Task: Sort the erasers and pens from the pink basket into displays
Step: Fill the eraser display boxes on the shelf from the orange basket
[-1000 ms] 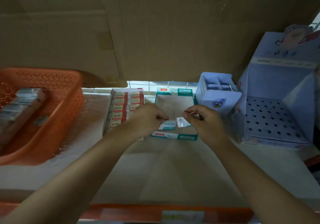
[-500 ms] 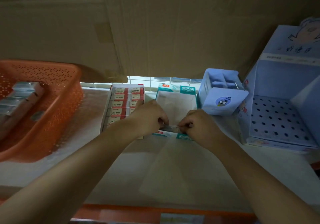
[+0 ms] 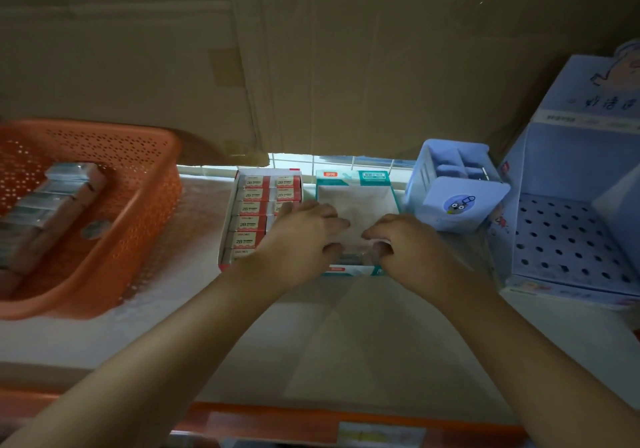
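A teal display box [image 3: 356, 178] stands at the middle of the shelf, its white floor mostly bare. At its front end lie small plastic-wrapped erasers [image 3: 357, 256]. My left hand [image 3: 304, 236] and my right hand [image 3: 410, 245] meet there, thumbs and curled fingers pinching the erasers from either side. The pink basket [image 3: 138, 212] stands at the left, and a stack of wrapped erasers [image 3: 45, 212] lies inside it. A red box of 2B erasers [image 3: 254, 210], partly hidden by my left hand, sits just left of the teal box.
A small blue compartment holder [image 3: 455, 201] stands right of the teal box. Further right is a tall blue display with a perforated floor [image 3: 568, 239]. Cardboard sheets [image 3: 346, 66] close off the back. An orange shelf edge [image 3: 311, 420] runs along the front.
Both hands held erasers above the teal box, then lowered them to its front end. They now sit low in the box, close together around the erasers.
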